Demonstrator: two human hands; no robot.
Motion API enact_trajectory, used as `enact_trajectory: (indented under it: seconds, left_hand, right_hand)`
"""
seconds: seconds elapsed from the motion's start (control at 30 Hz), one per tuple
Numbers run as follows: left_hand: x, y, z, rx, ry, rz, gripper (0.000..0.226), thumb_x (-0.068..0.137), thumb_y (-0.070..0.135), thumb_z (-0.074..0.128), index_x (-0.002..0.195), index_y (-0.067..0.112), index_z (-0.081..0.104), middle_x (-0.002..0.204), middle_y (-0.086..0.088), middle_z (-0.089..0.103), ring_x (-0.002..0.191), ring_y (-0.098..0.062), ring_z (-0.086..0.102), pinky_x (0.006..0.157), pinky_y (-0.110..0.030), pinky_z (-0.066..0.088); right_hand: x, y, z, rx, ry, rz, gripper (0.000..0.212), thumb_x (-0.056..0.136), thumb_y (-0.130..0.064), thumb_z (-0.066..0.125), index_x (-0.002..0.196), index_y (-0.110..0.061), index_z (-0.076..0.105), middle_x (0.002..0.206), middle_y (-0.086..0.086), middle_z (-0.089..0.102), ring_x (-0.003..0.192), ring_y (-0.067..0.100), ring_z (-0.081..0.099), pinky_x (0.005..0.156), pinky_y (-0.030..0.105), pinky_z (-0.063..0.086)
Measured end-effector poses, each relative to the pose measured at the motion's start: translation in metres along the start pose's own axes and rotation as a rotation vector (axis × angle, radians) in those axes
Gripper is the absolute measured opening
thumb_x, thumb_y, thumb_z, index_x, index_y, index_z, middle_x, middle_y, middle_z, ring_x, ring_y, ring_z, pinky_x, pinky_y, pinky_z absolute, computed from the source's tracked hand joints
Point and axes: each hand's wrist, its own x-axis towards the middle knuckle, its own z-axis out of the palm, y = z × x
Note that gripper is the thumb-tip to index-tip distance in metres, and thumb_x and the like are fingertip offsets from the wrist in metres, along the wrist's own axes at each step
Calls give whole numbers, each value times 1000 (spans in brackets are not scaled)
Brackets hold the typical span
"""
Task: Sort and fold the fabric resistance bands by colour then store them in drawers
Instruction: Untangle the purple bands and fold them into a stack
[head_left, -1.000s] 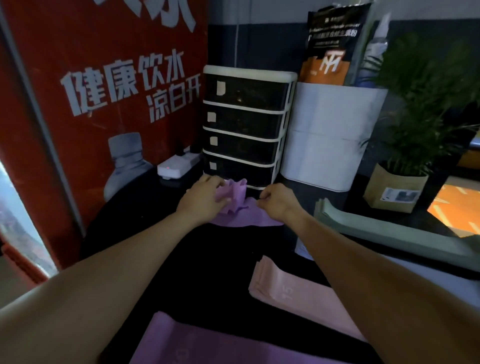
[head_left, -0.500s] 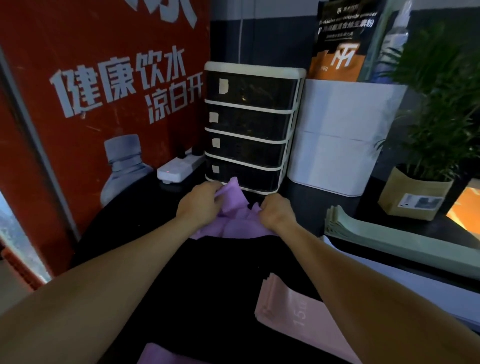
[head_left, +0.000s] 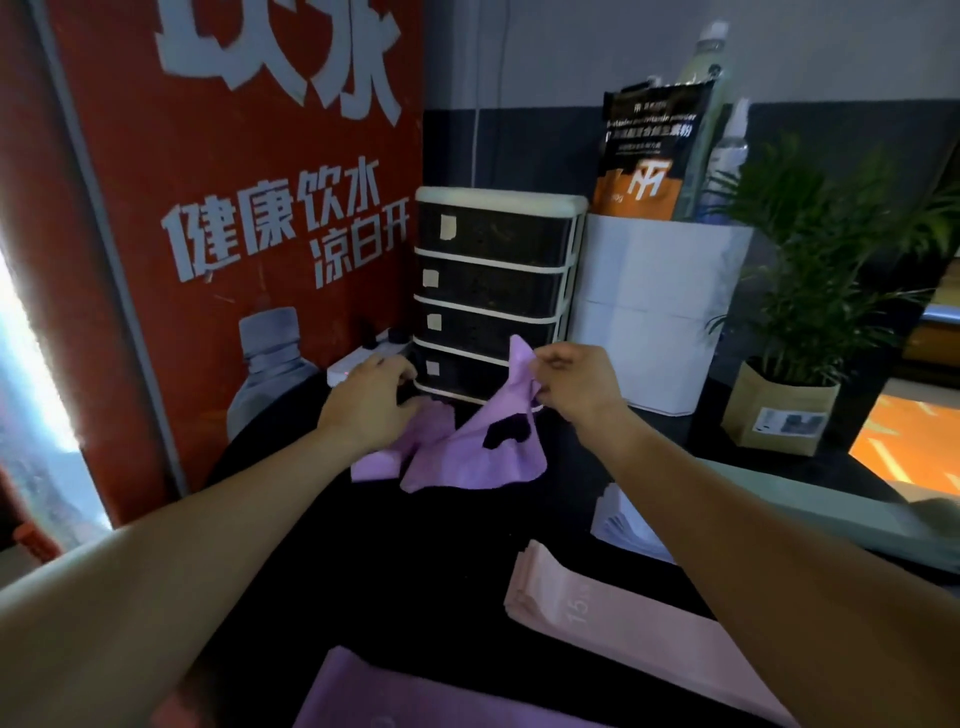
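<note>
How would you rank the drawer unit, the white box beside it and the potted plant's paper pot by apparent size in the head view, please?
1. drawer unit and white box: look alike, not ranked.
2. paper pot, clearly smallest.

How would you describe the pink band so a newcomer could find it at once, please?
Start at the black drawer unit against the wall, then come toward the viewer across the dark table. The pink band lies flat under the right forearm, alone printed "15"; the neighbouring bands are purple.

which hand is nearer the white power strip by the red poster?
Left. The left hand hovers right beside the white power strip, partly overlapping it in view. The right hand is farther right, before the drawer unit, pinching the purple band.
</note>
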Motion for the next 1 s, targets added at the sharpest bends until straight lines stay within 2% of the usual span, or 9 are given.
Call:
enact_trajectory:
  seconds: [0.13, 0.23, 0.27, 0.33, 0.43, 0.5, 0.6, 0.77, 1.0]
  left_hand:
    - [-14, 45, -18, -286, -33, 169, 41, 79, 29, 72, 114, 13, 57, 114, -3, 56, 104, -16, 55, 90, -27, 45]
    - [-23, 77, -33, -402, -99, 246, 50, 75, 29, 76, 116, 13, 53, 115, 0, 58, 103, -12, 56, 88, -26, 47]
    - [-25, 85, -38, -428, -92, 264, 50, 74, 27, 77, 115, 12, 53, 109, 2, 60, 98, -10, 58, 84, -21, 47]
    - [-29, 97, -48, -420, -1, 286, 39, 76, 18, 76, 106, 10, 52, 90, 9, 58, 80, -1, 56, 67, -7, 42]
    - [-34, 103, -68, -398, 133, 298, 10, 85, 10, 64, 86, 13, 55, 73, 11, 54, 64, -1, 50, 55, -7, 37]
    - [-38, 101, -82, -390, 182, 303, 8, 88, 9, 61, 82, 13, 60, 73, 7, 57, 65, -3, 50, 58, -10, 37]
    - [-46, 99, -100, -393, 205, 270, 10, 88, 8, 60, 93, 16, 65, 82, 9, 61, 73, -2, 55, 67, -8, 42]
    - [-59, 106, -113, -401, 260, 255, 11, 88, 7, 60, 90, 17, 63, 77, 15, 58, 69, -1, 54, 58, 0, 38]
    - [-69, 111, -124, -490, 162, 243, 10, 91, 7, 56, 92, 14, 64, 83, 7, 63, 77, -5, 57, 68, -9, 43]
  right_hand:
    - [-17, -29, -10, 196, -8, 61, 18, 89, -2, 58, 74, -9, 65, 63, 6, 58, 62, 21, 55, 73, 35, 52]
    - [-32, -55, -13, 315, -51, 40, 10, 90, -2, 57, 90, -1, 67, 71, 9, 61, 71, 21, 59, 77, 34, 56]
    - [-37, -64, -14, 329, -64, 21, 12, 89, -2, 58, 96, 2, 67, 75, 11, 62, 73, 23, 60, 78, 35, 56]
    - [-45, -80, -17, 307, -72, -28, 16, 89, -3, 59, 101, 2, 67, 81, 14, 64, 78, 25, 61, 82, 39, 56]
    - [-52, -99, -27, 240, -35, -91, 17, 90, -7, 59, 103, -1, 68, 87, 13, 67, 81, 25, 64, 83, 39, 57]
    - [-54, -106, -37, 194, 3, -104, 16, 91, -8, 57, 101, -3, 68, 81, 7, 65, 78, 21, 63, 83, 38, 57]
    - [-58, -113, -49, 122, 35, -123, 8, 87, -9, 61, 88, -10, 69, 81, 7, 66, 77, 22, 62, 82, 39, 56]
    - [-73, -123, -59, 110, 34, -153, 8, 83, -6, 64, 77, -12, 66, 78, 8, 64, 74, 21, 59, 72, 34, 51]
    - [-91, -131, -76, 68, -28, -219, 15, 83, -13, 70, 74, -19, 60, 76, 2, 62, 78, 18, 60, 77, 34, 52]
